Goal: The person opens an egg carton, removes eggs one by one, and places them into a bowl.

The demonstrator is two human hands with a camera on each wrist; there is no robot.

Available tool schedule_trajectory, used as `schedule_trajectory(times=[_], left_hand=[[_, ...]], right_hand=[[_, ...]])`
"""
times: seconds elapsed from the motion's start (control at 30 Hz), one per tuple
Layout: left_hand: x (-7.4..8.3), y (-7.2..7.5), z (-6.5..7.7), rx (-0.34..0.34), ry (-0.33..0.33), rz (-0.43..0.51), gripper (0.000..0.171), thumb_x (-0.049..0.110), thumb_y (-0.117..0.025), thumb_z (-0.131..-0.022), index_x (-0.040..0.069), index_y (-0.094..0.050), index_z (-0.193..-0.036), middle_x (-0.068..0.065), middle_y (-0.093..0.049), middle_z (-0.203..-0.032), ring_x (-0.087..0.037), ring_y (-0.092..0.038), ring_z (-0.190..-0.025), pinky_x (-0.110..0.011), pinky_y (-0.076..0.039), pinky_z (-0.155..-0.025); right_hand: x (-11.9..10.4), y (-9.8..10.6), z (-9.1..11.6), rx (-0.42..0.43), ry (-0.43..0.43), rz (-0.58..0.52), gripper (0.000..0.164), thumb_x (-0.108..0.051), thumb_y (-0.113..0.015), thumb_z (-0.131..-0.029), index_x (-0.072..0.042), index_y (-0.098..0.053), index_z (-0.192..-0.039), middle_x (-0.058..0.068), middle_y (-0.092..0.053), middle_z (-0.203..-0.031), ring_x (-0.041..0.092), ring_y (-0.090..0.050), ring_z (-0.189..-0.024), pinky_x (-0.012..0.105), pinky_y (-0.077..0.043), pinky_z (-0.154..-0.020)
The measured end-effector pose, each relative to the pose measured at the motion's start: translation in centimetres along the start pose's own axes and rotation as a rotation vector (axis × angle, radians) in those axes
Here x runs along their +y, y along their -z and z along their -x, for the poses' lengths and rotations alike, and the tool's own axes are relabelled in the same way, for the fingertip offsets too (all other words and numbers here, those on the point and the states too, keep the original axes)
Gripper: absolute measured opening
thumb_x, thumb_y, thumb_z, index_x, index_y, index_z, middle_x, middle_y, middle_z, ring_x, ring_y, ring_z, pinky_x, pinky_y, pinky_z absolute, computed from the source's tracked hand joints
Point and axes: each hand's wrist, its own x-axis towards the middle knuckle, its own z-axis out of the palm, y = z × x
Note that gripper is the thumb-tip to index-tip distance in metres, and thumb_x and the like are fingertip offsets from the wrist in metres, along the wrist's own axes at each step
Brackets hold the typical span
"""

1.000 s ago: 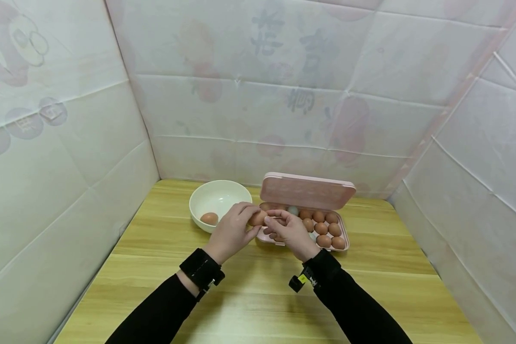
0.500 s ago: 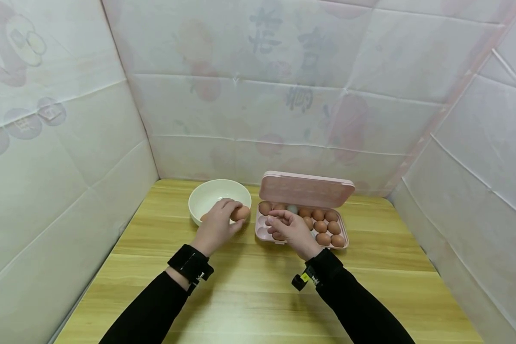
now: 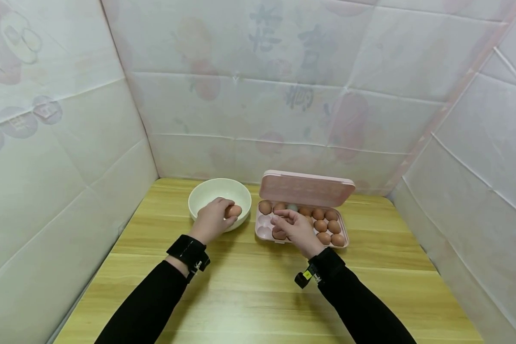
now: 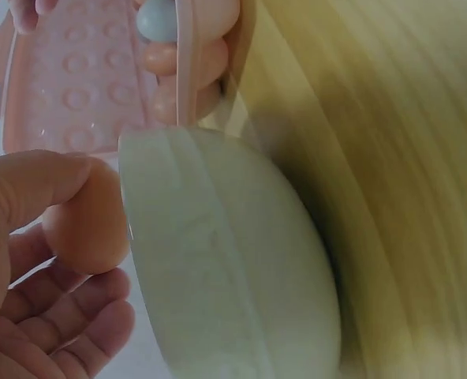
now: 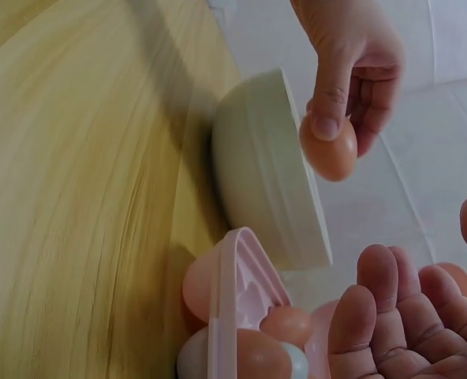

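My left hand (image 3: 211, 220) holds a brown egg (image 3: 233, 211) over the white bowl (image 3: 194, 197), thumb on one side and fingers on the other. In the left wrist view that egg (image 4: 90, 221) is right at the bowl's rim. My right hand (image 3: 298, 231) hovers above the pink egg box (image 3: 264, 233), its fingers loosely bent with nothing between them. Brown eggs (image 3: 320, 225) and a pale bluish egg (image 3: 292, 207) sit in the box's cups. At its left side, two cups hold no egg. The right hand hides some of the middle cups.
The egg box's lid (image 3: 307, 188) stands raised at the back, close to the rear cloth wall (image 3: 249, 114). Bowl and box stand side by side on the wooden table (image 3: 249, 296). Cloth walls also rise on the left and right.
The left hand has carried the brown egg leftward, away from the right hand and over the bowl. The right hand let go of it and has stayed above the box.
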Motion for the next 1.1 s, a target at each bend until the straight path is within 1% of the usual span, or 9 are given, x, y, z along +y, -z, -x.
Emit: schedule_trajectory(times=[0.07,0.17,0.3,0.4,0.47,0.6,0.73,0.87,1.1], left_hand=[[-0.1,0.1,-0.3,-0.026,0.008,-0.027,0.040,0.025,-0.083,-0.095,0.005,-0.073,-0.128,-0.016,-0.074,-0.124,-0.031,-0.071,-0.113,-0.052,-0.061,-0.087],[-0.4,0.0,-0.6,-0.052,0.011,-0.068,0.039,0.028,-0.083,-0.095,0.007,-0.074,-0.127,-0.014,-0.075,-0.121,-0.030,-0.072,-0.110,-0.052,-0.061,-0.082],[-0.7,-0.1,-1.1,-0.074,0.010,-0.104,0.037,0.031,-0.083,-0.095,0.008,-0.076,-0.124,-0.014,-0.076,-0.116,-0.031,-0.073,-0.107,-0.051,-0.061,-0.078],[-1.1,-0.3,-1.3,-0.090,0.015,-0.120,0.035,0.031,-0.082,-0.096,0.008,-0.077,-0.122,-0.014,-0.077,-0.113,-0.032,-0.073,-0.106,-0.050,-0.061,-0.075],[-1.3,-0.4,-1.4,-0.097,0.017,-0.127,0.033,0.030,-0.082,-0.096,0.008,-0.077,-0.120,-0.014,-0.078,-0.111,-0.033,-0.073,-0.105,-0.050,-0.061,-0.076],[-1.5,-0.5,-1.4,-0.080,-0.010,-0.147,0.031,0.030,-0.082,-0.095,0.008,-0.079,-0.116,-0.013,-0.080,-0.108,-0.037,-0.072,-0.100,-0.051,-0.061,-0.081],[-1.9,-0.7,-1.4,-0.059,-0.039,-0.160,0.031,0.031,-0.083,-0.093,0.007,-0.081,-0.113,-0.012,-0.081,-0.103,-0.038,-0.072,-0.094,-0.051,-0.059,-0.084],[-2.5,-0.9,-1.5,-0.069,-0.027,-0.142,0.027,0.029,-0.082,-0.093,0.006,-0.082,-0.109,-0.011,-0.080,-0.100,-0.037,-0.071,-0.091,-0.049,-0.058,-0.084],[-2.9,-0.7,-1.6,-0.114,-0.002,-0.117,0.027,0.027,-0.081,-0.094,0.004,-0.081,-0.108,-0.010,-0.079,-0.096,-0.032,-0.069,-0.087,-0.047,-0.057,-0.085]], right_hand=[[0.1,0.2,0.0,0.013,-0.002,0.028,0.049,-0.033,-0.065,-0.108,-0.004,-0.058,-0.147,0.012,-0.076,-0.111,0.026,-0.071,-0.098,0.036,-0.057,-0.086],[0.4,0.7,-0.2,0.035,0.005,0.094,0.052,-0.038,-0.065,-0.108,-0.006,-0.058,-0.149,0.020,-0.073,-0.127,0.028,-0.071,-0.106,0.034,-0.055,-0.085],[0.7,1.2,-0.5,0.062,0.031,0.186,0.050,-0.038,-0.064,-0.109,-0.008,-0.060,-0.148,0.018,-0.068,-0.138,0.024,-0.067,-0.112,0.030,-0.053,-0.085],[0.7,1.4,-0.7,0.078,0.072,0.264,0.045,-0.036,-0.063,-0.109,-0.008,-0.062,-0.145,0.013,-0.070,-0.135,0.024,-0.066,-0.112,0.030,-0.052,-0.085],[0.8,1.5,-0.9,0.092,0.104,0.337,0.043,-0.034,-0.063,-0.109,-0.008,-0.063,-0.143,0.011,-0.071,-0.132,0.023,-0.066,-0.114,0.031,-0.054,-0.091],[0.9,1.5,-1.3,0.123,0.166,0.465,0.040,-0.030,-0.065,-0.108,-0.008,-0.065,-0.142,0.010,-0.073,-0.130,0.025,-0.068,-0.116,0.041,-0.055,-0.101],[0.8,1.4,-1.7,0.132,0.228,0.564,0.038,-0.028,-0.065,-0.109,-0.007,-0.065,-0.141,0.011,-0.073,-0.128,0.026,-0.069,-0.112,0.043,-0.056,-0.097],[0.6,1.3,-2.2,0.144,0.263,0.644,0.035,-0.029,-0.065,-0.109,-0.009,-0.067,-0.137,0.008,-0.074,-0.123,0.024,-0.070,-0.106,0.041,-0.057,-0.092],[0.7,1.2,-3.2,0.166,0.241,0.721,0.029,-0.034,-0.065,-0.108,-0.015,-0.071,-0.130,0.003,-0.077,-0.114,0.018,-0.071,-0.101,0.040,-0.060,-0.090]])
